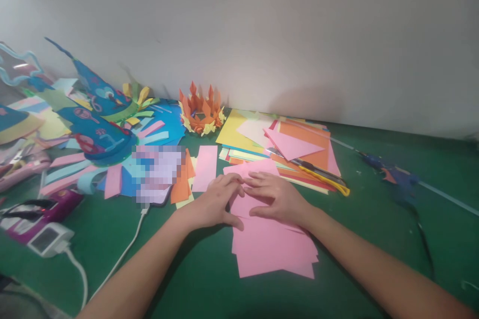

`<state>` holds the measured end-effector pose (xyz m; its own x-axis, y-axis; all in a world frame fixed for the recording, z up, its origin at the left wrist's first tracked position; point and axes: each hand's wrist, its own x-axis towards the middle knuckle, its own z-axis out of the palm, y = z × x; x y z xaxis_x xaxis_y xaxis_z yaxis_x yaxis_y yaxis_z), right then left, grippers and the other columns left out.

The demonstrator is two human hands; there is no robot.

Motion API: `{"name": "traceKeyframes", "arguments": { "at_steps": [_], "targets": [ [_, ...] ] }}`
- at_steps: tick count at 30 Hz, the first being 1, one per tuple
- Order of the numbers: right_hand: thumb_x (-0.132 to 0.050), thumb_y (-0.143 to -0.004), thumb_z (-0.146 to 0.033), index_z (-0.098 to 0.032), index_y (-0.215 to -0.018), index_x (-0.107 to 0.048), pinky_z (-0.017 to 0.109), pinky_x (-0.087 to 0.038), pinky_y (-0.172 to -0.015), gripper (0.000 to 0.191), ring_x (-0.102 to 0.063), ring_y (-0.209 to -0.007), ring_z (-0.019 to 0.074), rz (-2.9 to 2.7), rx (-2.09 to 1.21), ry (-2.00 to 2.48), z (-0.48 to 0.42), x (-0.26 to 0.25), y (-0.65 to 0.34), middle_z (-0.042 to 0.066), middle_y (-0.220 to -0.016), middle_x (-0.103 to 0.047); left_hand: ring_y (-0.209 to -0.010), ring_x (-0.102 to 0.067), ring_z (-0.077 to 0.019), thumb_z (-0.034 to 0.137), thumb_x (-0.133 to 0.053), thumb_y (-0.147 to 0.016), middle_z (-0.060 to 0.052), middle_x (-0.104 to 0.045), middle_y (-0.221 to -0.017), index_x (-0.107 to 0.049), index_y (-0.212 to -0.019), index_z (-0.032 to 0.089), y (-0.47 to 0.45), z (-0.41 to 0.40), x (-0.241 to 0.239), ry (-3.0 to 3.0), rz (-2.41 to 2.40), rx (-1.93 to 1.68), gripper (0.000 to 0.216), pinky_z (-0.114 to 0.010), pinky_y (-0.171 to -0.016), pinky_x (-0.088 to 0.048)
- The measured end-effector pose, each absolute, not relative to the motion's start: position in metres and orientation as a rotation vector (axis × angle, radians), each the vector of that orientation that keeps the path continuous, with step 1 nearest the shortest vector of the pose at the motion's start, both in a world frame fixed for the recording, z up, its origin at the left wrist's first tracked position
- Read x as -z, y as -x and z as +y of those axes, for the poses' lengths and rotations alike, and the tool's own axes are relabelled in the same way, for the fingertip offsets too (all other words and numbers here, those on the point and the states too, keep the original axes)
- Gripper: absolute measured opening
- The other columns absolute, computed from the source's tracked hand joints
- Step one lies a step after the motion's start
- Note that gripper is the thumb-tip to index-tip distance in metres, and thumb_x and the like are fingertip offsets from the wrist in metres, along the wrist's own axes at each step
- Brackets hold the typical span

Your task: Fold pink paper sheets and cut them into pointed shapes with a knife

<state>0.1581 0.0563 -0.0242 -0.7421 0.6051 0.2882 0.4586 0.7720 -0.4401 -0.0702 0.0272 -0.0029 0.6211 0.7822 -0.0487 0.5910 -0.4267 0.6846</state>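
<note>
Several overlapping sheets of pink paper (275, 254) lie in front of me. My right hand (279, 194) rests on the upper sheets, palm down, with its fingers spread. At their left edge is my left hand (219, 202), its fingers bent over the paper and its thumb held apart. The two hands' fingertips almost meet near the top of the sheets, and they hide part of the paper. A separate pink strip (205, 167) lies beyond my left hand. Past my right hand, a folded pink triangle (292, 144) sits on a pile of coloured paper, beside a yellow-handled cutter (329, 181).
An orange paper crown (202, 112) stands near the wall. Blue cone hats (99, 132) and paper strips crowd the left. A phone (159, 174) is plugged into a white cable (129, 246); a purple power bank-like device (56, 209) lies nearby. A blue glue gun (396, 177) rests right.
</note>
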Motion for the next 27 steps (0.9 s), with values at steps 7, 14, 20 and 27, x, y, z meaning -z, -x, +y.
{"name": "traceKeyframes", "arguments": {
  "at_steps": [7, 14, 20, 27],
  "targets": [
    [-0.069, -0.076, -0.050, -0.019, -0.114, -0.067, 0.048, -0.041, -0.105, 0.050, -0.051, -0.123, 0.0298, -2.551, -0.483, 0.779, 0.0571, 0.0263, -0.1585, 0.009, -0.125, -0.061, -0.121, -0.040, -0.0303, 0.048, -0.081, -0.060, -0.009, -0.043, -0.126, -0.051, -0.101, 0.022, 0.0676, 0.0271, -0.0005, -2.152, 1.094, -0.348, 0.057, -0.045, -0.100, -0.036],
    [-0.070, -0.075, -0.050, -0.022, -0.115, -0.067, 0.050, -0.041, -0.104, 0.049, -0.051, -0.123, 0.0304, -2.544, -0.483, 0.765, 0.0572, 0.0281, -0.1589, 0.008, -0.126, -0.060, -0.121, -0.039, -0.0297, 0.050, -0.080, -0.060, -0.009, -0.043, -0.127, -0.052, -0.102, 0.022, 0.0690, 0.0281, 0.0017, -2.171, 1.092, -0.353, 0.058, -0.045, -0.101, -0.035],
    [-0.069, -0.076, -0.051, -0.021, -0.115, -0.068, 0.050, -0.041, -0.103, 0.049, -0.051, -0.123, 0.0310, -2.542, -0.474, 0.757, 0.0581, 0.0299, -0.1601, 0.010, -0.125, -0.061, -0.117, -0.043, -0.0259, 0.047, -0.074, -0.071, -0.006, -0.047, -0.122, -0.056, -0.099, 0.023, 0.0677, 0.0290, 0.0018, -2.150, 1.092, -0.412, 0.041, -0.040, -0.099, -0.038],
    [-0.066, -0.079, -0.049, -0.022, -0.110, -0.067, 0.047, -0.042, -0.102, 0.041, -0.051, -0.123, 0.0288, -2.486, -0.562, 0.902, 0.0531, 0.0237, -0.1569, 0.010, -0.128, -0.060, -0.109, -0.048, -0.0220, 0.020, -0.065, -0.081, -0.005, -0.052, -0.116, -0.059, -0.090, 0.021, 0.0600, 0.0300, 0.0080, -2.210, 1.197, -0.456, 0.011, -0.037, -0.095, -0.040]
  ]
}}
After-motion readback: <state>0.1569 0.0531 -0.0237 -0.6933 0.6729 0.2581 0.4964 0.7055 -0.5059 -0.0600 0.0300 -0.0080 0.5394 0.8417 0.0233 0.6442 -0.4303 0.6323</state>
